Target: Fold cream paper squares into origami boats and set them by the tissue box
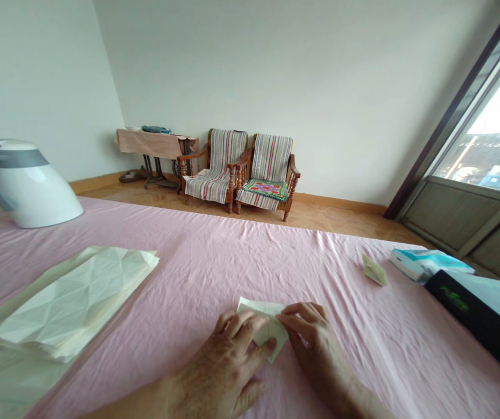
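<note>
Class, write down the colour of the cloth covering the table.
The cloth is pink, clearest in the head view.

Daylight enters from the window [494,145] at right, which is overexposed. Illumination is even and bright, with soft shadows. Wide-angle distortion bends the edges; the kettle [25,183] leans. Focus is acceptable throughout.

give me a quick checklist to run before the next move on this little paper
1. Left hand has a grip on the small paper: ok
2. Right hand pinches its right edge: ok
3. Small paper rests on the pink cloth: ok
4. Edges lined up: cannot tell, fingers cover them
5. Paper stack and folded piece lie apart from the hands: ok
</note>
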Motion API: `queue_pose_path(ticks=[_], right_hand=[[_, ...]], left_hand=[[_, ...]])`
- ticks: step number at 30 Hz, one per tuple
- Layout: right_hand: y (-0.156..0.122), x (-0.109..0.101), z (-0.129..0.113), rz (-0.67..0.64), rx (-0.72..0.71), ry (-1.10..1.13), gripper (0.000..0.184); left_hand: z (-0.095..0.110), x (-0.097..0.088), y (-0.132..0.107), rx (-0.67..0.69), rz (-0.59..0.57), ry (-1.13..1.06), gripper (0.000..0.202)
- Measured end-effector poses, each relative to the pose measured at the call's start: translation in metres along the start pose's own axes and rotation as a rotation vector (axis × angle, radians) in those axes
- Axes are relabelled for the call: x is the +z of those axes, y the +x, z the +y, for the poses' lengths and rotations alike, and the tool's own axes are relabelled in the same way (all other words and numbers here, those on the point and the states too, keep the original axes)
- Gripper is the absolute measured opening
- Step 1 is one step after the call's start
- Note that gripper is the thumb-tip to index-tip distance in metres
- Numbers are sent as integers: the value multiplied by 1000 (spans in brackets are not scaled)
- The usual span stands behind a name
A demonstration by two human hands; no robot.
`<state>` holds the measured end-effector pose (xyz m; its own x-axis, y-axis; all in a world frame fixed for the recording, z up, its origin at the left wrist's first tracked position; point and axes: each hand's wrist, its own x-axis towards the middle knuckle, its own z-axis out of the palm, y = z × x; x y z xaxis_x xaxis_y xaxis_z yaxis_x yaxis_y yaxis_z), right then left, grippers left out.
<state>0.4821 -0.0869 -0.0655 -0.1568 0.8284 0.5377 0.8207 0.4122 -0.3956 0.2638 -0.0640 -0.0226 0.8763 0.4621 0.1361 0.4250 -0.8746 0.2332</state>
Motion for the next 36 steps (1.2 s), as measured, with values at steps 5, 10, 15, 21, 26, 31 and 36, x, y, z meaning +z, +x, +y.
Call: queue_pose_path(ticks=[5,10,15,21,26,31,36], right_hand=[[-3,-3,-1,-18,-63,-40,26],[-6,-5,-3,-29,-109,-69,30],[-10,-5,-7,-19,-115,-66,34],[-16,-2,-4,-68,-89,-66,37],[-13,1,-8,-129,-77,-104,50],[-8,-3,-17,-201,-112,-145,55],[-9,-1,-13,-284,-190,-239,57]], left_hand=[[-4,0,1,36,60,89,55],[-7,-2,0,81,12,75,54],[-5,-5,0,73,13,56,50],[-1,-6,3,19,-22,23,51],[1,-8,3,-44,-17,-46,55],[-1,-8,4,-121,-40,-33,63],[-1,-9,3,-146,-72,-10,69]])
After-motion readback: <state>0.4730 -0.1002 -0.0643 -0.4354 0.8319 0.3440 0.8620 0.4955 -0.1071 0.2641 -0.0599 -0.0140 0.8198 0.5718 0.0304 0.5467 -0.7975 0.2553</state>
